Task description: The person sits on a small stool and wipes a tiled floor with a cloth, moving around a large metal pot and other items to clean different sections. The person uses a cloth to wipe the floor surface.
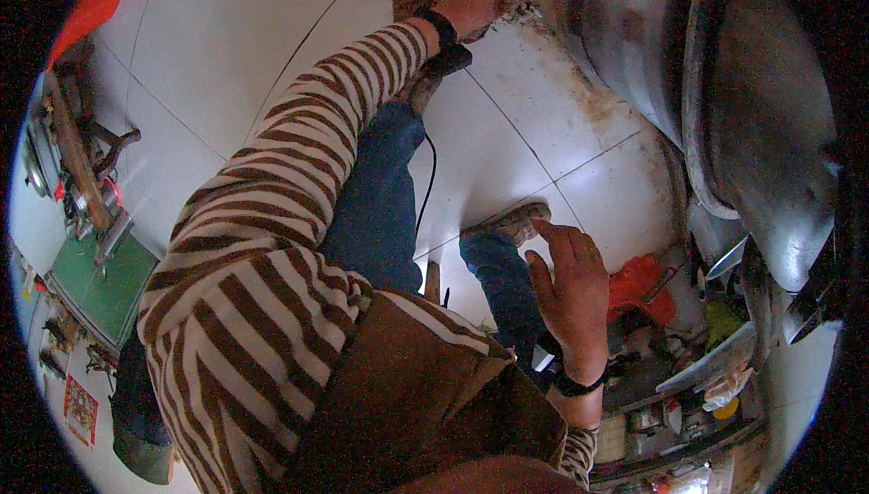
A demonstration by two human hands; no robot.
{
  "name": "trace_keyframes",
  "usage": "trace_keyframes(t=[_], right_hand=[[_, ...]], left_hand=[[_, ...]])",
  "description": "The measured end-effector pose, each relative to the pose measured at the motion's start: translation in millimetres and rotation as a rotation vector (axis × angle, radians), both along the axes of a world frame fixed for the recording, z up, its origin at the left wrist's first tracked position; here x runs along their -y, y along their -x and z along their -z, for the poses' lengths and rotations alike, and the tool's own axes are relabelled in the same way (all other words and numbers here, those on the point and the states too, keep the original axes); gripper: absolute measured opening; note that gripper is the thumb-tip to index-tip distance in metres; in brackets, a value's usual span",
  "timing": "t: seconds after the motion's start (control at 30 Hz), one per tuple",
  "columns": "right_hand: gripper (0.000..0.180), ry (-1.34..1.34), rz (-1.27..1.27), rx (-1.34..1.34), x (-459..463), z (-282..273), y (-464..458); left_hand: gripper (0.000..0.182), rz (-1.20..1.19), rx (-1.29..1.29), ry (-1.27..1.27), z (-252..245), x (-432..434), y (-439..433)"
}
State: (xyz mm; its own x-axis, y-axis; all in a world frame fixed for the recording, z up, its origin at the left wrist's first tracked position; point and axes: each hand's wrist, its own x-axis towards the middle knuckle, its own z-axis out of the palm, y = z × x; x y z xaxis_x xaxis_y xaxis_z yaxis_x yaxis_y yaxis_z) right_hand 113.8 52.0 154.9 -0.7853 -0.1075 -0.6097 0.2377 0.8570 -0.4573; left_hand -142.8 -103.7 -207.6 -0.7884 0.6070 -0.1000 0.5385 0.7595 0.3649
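Observation:
My left hand (pixel 468 5) is far forward at the top, its fingers curled around a rough brown object (pixel 414 5) that shows on both sides of it; what it is, I cannot tell. Dark debris (pixel 526 12) lies on the white tiled floor (pixel 502 120) beside that hand. My right hand (pixel 574 283) hangs lower right, thumb apart from the extended fingers, with nothing visible in it. Under its fingertips, in this view, is a brown shoe (pixel 526 219). A brown apron (pixel 407 372) covers my lap, between striped sleeves and blue trousers.
Large grey metal vessels or machine parts (pixel 767 86) stand at right, with brown dirt on the tiles beside them. Lower right are a red cloth (pixel 641 290) and a cluttered shelf (pixel 692 446). A black cable (pixel 432 181) runs by my leg. Tools and a green board (pixel 98 283) are at left.

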Motion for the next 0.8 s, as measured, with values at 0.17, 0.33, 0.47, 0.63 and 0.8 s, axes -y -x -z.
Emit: trace_keyframes(t=[0.17, 0.33, 0.47, 0.63, 0.8], right_hand=[[0.036, 0.006, -0.003, -0.016, 1.4, -0.2, 1.2], [0.036, -0.012, 0.003, -0.009, 1.5, -1.9, 0.7], [0.035, -0.001, 0.019, 0.024, 1.6, -3.4, 0.1], [0.035, -0.003, 0.009, 0.029, 1.7, -3.9, 1.6], [0.034, -0.010, -0.001, 0.053, 1.3, -4.1, 1.7]], left_hand=[[0.046, 0.191, 0.177, 0.059, 1.8, -27.2, -19.5], [0.049, 0.080, 0.295, -0.171, -5.5, -40.0, -29.3], [0.046, -0.066, 0.248, -0.327, -2.9, -14.2, -2.8], [0.038, 0.087, 0.236, -0.431, -18.4, 14.0, 18.5], [0.031, 0.522, 0.314, -0.233, -45.5, 19.0, -21.8]])
